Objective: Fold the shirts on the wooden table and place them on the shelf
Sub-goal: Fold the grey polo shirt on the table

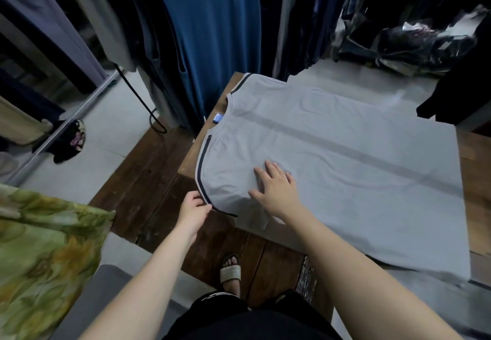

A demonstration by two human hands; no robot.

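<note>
Grey shirt (345, 159): flat on wooden table (475, 191), collar leftward, long axis left–right. Left hand (194, 208) pinches near sleeve trim; right hand (276, 185) presses flat, fingers spread.

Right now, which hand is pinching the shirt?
The left hand, pinching the near sleeve's dark trim; the right hand lies flat on the grey shirt, fingers spread.

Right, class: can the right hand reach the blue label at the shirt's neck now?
Probably yes: the right hand lies flat on the grey shirt, holding nothing, with only bare cloth between it and the blue label.
</note>
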